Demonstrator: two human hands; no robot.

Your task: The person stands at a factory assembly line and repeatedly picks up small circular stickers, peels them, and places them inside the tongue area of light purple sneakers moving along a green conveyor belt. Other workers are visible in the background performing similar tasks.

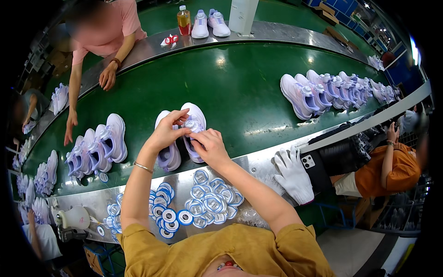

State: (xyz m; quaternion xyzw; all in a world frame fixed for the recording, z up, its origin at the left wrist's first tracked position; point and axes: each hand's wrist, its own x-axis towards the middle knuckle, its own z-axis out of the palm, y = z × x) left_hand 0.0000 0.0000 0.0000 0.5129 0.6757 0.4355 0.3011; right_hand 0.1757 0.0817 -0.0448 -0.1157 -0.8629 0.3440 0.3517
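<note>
A pair of white and lavender sneakers stands in front of me on the green surface, toes pointing away. Over the right sneaker (194,111), my left hand (167,131) bends its thumb and fingers in a pinch at the round dial on the tongue. My right hand (210,145) comes from the other side, thumb and fingers closed at the same spot on the upper. Both hands partly cover that shoe. The left sneaker (169,157) stands beside it, half hidden behind my left hand and wrist.
Round blue-rimmed tags (210,203) lie in piles on the metal ledge nearest me. A white glove (295,175) and a phone (308,161) are at the right. Sneaker rows (318,92) stand on both sides. Across the table, a person in pink (108,27) reaches over; a bottle (184,21) stands there.
</note>
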